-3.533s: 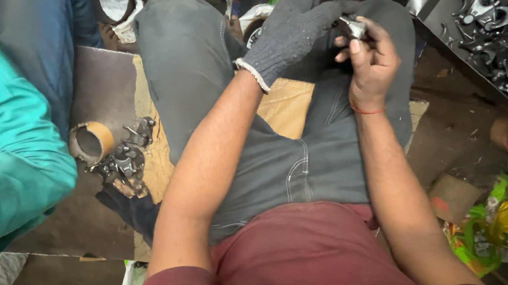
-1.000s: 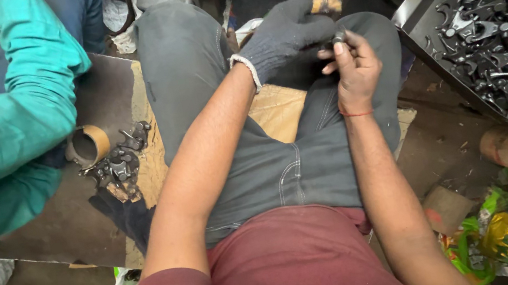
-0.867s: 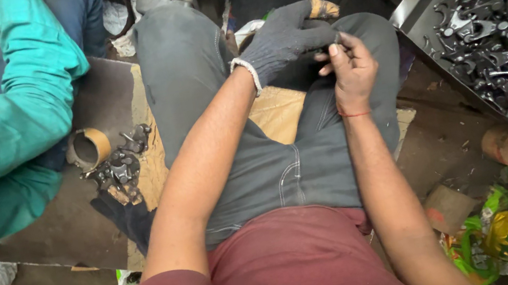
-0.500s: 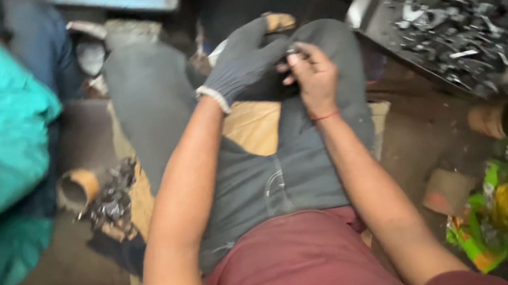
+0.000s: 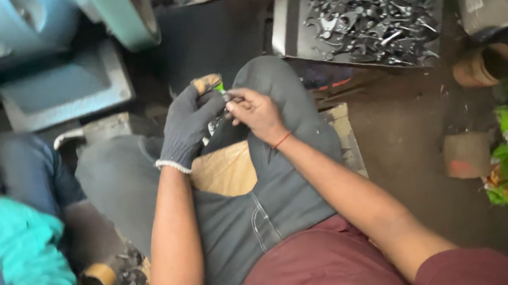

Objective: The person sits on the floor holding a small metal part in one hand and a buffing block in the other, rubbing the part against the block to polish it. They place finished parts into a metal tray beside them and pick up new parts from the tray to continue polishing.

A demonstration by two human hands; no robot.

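Metal part point(image 5: 221, 110), small and mostly hidden, sat above the knees, clamped by the gloved left hand point(image 5: 190, 124) while right-hand fingertips point(image 5: 240, 100) pinched its end; steadying it against the thigh would, in my judgement, serve best.
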